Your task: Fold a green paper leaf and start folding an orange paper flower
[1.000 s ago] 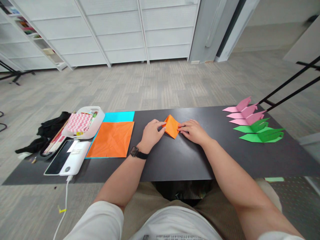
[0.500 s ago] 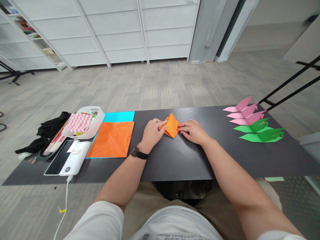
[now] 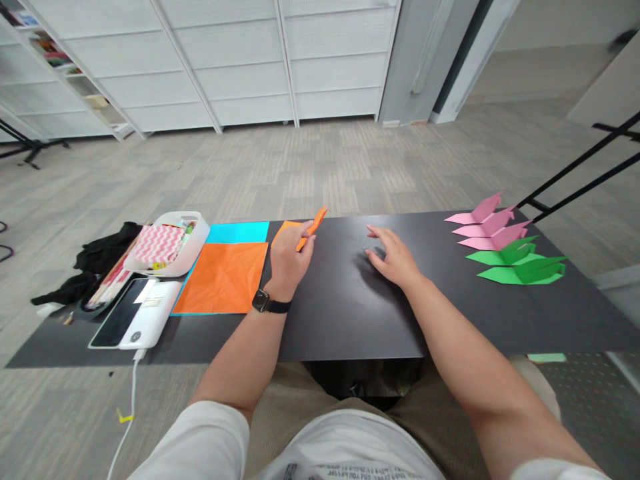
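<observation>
My left hand (image 3: 290, 260) pinches a folded piece of orange paper (image 3: 318, 219) between thumb and fingers, lifted near the far edge of the table. Part of the paper shows behind the knuckles, and the fingers cover its middle. Over the dark tabletop to the right, my right hand (image 3: 393, 257) holds nothing, with its thumb and fingers apart. Left of my left hand lies a flat stack of orange square sheets (image 3: 225, 280), with blue paper (image 3: 239, 233) showing from under it.
Folded pink paper figures (image 3: 493, 223) and green ones (image 3: 525, 270) stand in a row at the table's right. On the left are a white basket (image 3: 197, 243), a phone (image 3: 117, 317), a cabled white power bank (image 3: 150, 317) and black cloth (image 3: 107, 250). White cabinets (image 3: 240, 60) stand beyond.
My right hand has let go of the orange paper and opened. My left hand has carried the paper left and up from between the two hands, turning it.
</observation>
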Available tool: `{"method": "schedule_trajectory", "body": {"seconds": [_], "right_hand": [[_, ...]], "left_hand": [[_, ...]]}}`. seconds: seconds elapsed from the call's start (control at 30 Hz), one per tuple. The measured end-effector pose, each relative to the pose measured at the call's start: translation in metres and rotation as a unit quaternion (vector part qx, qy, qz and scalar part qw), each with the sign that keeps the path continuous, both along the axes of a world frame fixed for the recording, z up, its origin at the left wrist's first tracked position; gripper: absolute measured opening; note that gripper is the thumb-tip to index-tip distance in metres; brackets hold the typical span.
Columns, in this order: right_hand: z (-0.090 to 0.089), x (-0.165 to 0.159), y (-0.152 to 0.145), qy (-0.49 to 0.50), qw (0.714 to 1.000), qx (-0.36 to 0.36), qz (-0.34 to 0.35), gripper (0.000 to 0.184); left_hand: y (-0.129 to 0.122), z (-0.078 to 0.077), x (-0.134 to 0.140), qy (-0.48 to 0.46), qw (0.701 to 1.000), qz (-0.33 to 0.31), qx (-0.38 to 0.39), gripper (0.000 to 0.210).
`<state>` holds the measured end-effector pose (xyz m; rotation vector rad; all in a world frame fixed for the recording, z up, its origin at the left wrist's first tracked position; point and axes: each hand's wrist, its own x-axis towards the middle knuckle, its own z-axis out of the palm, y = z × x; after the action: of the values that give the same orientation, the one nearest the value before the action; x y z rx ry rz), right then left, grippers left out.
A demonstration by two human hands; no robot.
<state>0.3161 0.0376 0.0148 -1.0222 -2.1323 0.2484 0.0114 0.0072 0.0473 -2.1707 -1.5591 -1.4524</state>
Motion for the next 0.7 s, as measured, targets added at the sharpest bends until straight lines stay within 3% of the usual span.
{"method": "schedule_trajectory", "body": {"seconds": [0.17, 0.23, 0.3, 0.37, 0.5, 0.7], "right_hand": [[0.004, -0.006, -0.005, -0.045, 0.998, 0.019, 0.026, 0.074], [0.004, -0.009, -0.006, -0.062, 0.997, 0.025, 0.048, 0.063], [0.003, -0.011, -0.006, -0.081, 0.994, 0.024, 0.065, 0.040], [0.003, -0.010, -0.005, -0.098, 0.992, 0.005, 0.078, 0.025], [0.003, -0.003, -0.005, -0.111, 0.989, -0.049, 0.089, 0.026], [0.004, 0.009, -0.001, -0.106, 0.987, -0.071, 0.096, 0.022]], "left_hand": [[-0.008, -0.012, 0.029, 0.076, 0.978, -0.172, -0.093, 0.046], [-0.011, -0.017, 0.037, 0.063, 0.965, -0.216, -0.138, 0.049], [-0.012, -0.018, 0.040, 0.035, 0.953, -0.244, -0.176, 0.050], [-0.011, -0.016, 0.037, 0.017, 0.947, -0.251, -0.201, 0.046], [-0.003, -0.014, 0.024, 0.053, 0.950, -0.209, -0.226, 0.021], [0.009, -0.029, 0.014, 0.137, 0.931, -0.218, -0.259, 0.026]]}}
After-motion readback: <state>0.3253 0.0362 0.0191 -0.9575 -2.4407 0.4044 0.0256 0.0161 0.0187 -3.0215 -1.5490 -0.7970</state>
